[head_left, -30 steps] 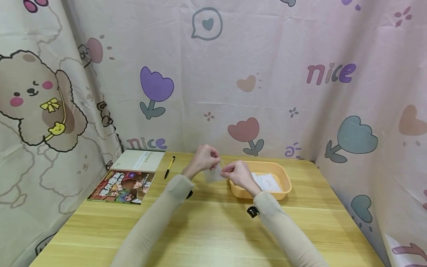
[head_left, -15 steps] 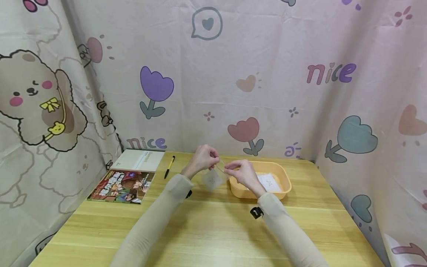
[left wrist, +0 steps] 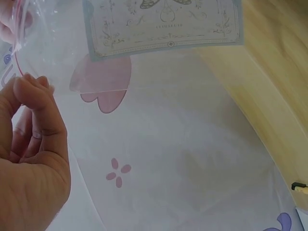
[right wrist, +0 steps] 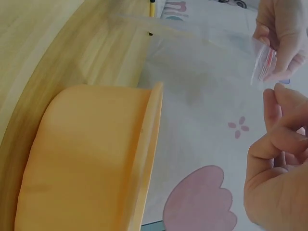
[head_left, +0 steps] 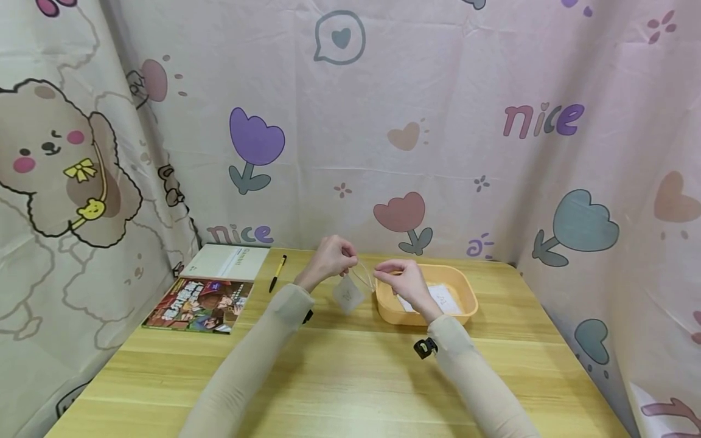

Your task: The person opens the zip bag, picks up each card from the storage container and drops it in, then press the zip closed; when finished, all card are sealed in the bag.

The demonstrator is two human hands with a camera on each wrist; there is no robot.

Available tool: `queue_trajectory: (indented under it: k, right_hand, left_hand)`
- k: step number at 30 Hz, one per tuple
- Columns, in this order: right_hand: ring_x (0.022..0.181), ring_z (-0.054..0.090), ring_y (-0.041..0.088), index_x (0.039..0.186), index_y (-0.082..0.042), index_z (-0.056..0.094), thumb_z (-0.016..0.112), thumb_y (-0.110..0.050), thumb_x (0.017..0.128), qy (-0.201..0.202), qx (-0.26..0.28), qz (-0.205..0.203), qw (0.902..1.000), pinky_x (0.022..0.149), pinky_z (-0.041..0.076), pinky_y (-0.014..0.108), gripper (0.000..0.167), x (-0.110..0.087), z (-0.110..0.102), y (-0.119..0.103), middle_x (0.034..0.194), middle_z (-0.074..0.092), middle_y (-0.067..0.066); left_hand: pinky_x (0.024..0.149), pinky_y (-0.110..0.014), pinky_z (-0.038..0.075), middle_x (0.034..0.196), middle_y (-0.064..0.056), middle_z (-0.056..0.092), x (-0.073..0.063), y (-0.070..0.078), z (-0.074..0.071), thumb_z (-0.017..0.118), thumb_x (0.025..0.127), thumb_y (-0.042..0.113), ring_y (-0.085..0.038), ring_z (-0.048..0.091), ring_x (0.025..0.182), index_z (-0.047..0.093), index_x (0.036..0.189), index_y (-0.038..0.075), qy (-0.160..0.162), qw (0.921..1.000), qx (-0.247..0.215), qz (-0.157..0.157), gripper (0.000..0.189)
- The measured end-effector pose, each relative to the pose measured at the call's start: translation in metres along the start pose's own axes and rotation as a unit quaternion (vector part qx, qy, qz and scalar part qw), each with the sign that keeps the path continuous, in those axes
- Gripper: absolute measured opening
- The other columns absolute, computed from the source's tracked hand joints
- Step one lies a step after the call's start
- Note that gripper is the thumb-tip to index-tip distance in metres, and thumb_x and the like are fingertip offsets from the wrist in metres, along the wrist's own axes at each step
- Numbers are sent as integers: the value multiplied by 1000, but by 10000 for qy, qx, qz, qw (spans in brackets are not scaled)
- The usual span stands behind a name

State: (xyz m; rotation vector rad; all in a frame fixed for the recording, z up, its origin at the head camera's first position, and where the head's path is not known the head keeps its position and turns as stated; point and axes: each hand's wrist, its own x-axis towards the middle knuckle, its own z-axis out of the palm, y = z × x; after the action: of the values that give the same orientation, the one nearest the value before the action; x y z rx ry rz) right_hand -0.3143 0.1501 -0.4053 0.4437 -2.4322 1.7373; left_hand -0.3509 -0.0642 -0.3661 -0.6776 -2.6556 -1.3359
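Note:
A clear zip-lock bag (head_left: 366, 274) with a red seal line (left wrist: 18, 60) hangs between my hands, its mouth spread in a loop. Inside it shows a pale card (left wrist: 166, 24) with a blue border and a printed butterfly design. My left hand (head_left: 331, 258) pinches the bag's rim at the left, thumb against fingers. My right hand (head_left: 404, 281) is at the opposite edge of the mouth, thumb and finger tips pinched together there. Right beside and below this hand stands an orange plastic basket (right wrist: 91, 159) holding several white printed pieces (head_left: 445, 298).
On the wooden table (head_left: 350, 377), a pale notebook (head_left: 226, 262) and a colourful comic-style book (head_left: 198, 305) lie at the left. A yellow and black pen (head_left: 277, 274) lies to their right. A patterned curtain (head_left: 323, 152) rises behind the table.
My right hand has moved a little to the right, and the bag's mouth has spread wider. The card's printed face has turned into view. My left hand stays nearly in place.

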Motion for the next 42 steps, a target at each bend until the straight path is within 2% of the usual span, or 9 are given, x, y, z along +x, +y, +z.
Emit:
queue_trajectory:
  k: [2, 7, 13, 20, 24, 28, 31, 36, 42]
  right_hand:
    - [53, 54, 8, 103, 0, 73, 75, -17, 85, -91, 170, 19, 9998, 45, 44, 21, 24, 2, -4, 2, 94, 75, 13]
    - [54, 51, 10, 109, 4, 70, 74, -16, 87, -414, 411, 210, 9981, 49, 44, 20, 30, 6, -19, 11, 96, 74, 16]
    - [65, 58, 15, 111, 0, 71, 73, -15, 87, -558, 247, 427, 9972, 50, 43, 19, 28, 13, -41, 30, 95, 74, 13]
    - [84, 67, 11, 123, 10, 60, 71, -10, 88, -750, 10, 627, 9952, 61, 53, 23, 41, 21, -64, 57, 116, 68, 26]
    - [100, 70, 24, 127, 12, 56, 65, -1, 90, -1018, -133, 719, 9921, 77, 58, 32, 41, 23, -74, 69, 123, 62, 31]
    - [115, 61, 41, 128, 10, 56, 63, 5, 88, -1262, -340, 754, 9886, 87, 57, 30, 41, 24, -81, 80, 126, 60, 31]
    - [115, 60, 42, 128, 9, 57, 63, 9, 86, -1400, -537, 759, 9858, 89, 56, 28, 42, 25, -83, 87, 126, 61, 30]
    - [110, 62, 34, 126, 4, 60, 65, 7, 83, -1462, -918, 950, 9804, 95, 53, 34, 43, 25, -84, 94, 124, 64, 24]
    - [104, 58, 28, 125, 1, 63, 69, 3, 81, -1508, -1287, 1074, 9743, 88, 48, 29, 44, 25, -85, 100, 120, 64, 21]
  left_hand:
    - [45, -26, 55, 66, -4, 69, 1, 0, -2, 64, 80, 1, -15, 61, 48, 73, 75, 5, 28, 10000, 59, 39, 11]
    - [42, -24, 52, 64, -3, 68, 1, -1, -6, 64, 78, 2, -13, 59, 46, 72, 73, 6, 112, 9998, 162, 66, 11]
    - [41, -22, 49, 65, -3, 68, 0, -3, -8, 66, 77, 3, -13, 59, 48, 72, 72, 8, 222, 9991, 369, -7, 10]
    - [44, -21, 49, 65, -2, 69, 1, -3, -9, 67, 76, 2, -11, 60, 48, 72, 71, 7, 294, 9979, 570, 109, 9]
    - [45, -22, 50, 65, -2, 69, 1, -3, -9, 67, 76, 3, -12, 60, 49, 72, 71, 7, 252, 9983, 507, 109, 8]
    - [44, -22, 49, 65, -2, 69, 0, -5, -9, 68, 76, 3, -12, 60, 49, 72, 71, 8, 244, 9988, 421, 71, 8]
    - [43, -21, 47, 65, -2, 68, -1, -6, -9, 67, 77, 3, -13, 59, 50, 73, 72, 8, 233, 9991, 364, 26, 9]
    - [43, -21, 47, 66, -3, 68, -2, -6, -9, 67, 78, 3, -14, 59, 51, 73, 73, 8, 186, 9994, 286, -24, 8]
    - [44, -21, 48, 67, -2, 68, -1, -5, -9, 68, 78, 5, -14, 59, 52, 73, 73, 9, 215, 9993, 291, -27, 8]
